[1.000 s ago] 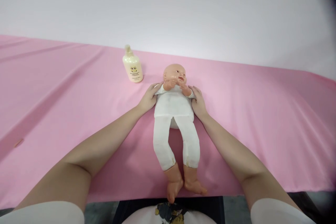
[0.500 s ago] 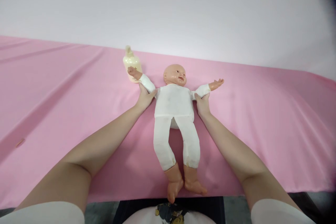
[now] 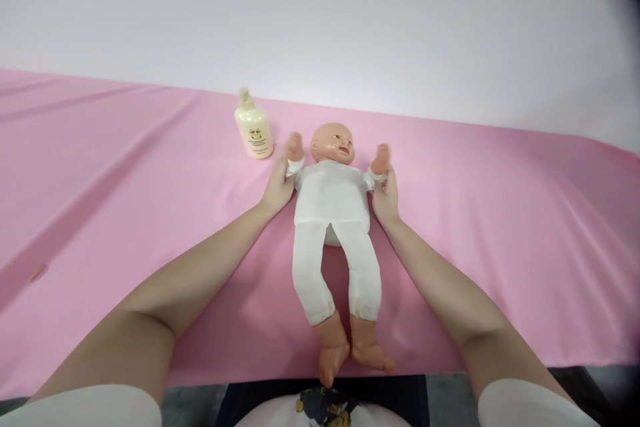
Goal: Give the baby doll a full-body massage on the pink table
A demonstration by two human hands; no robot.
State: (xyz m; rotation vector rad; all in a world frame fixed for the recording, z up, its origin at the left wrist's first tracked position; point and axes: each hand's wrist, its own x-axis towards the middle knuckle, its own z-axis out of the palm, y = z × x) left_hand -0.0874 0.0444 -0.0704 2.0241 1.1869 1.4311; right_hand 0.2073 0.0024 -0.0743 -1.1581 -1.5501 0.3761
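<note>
A baby doll (image 3: 332, 193) with a white cloth body lies on its back, its head away from me and its feet toward me. My left hand (image 3: 280, 183) is closed around the doll's arm on the left side. On the other side, my right hand (image 3: 386, 197) grips the other arm. Both doll arms are bent upward, so the doll's small hands stand up beside its head and look slightly blurred. Parts of my fingers are hidden behind the white sleeves.
A pale yellow pump bottle (image 3: 254, 130) stands behind my left hand. Pink cloth (image 3: 500, 227) covers the table, with folds at the left. A small brownish piece (image 3: 39, 273) lies at far left. Behind the table rises a white wall (image 3: 320, 27).
The doll's arms, spread outward before, have swung up and inward in my hands. The bottle's label now shows in full. The doll's body and legs have stayed in place.
</note>
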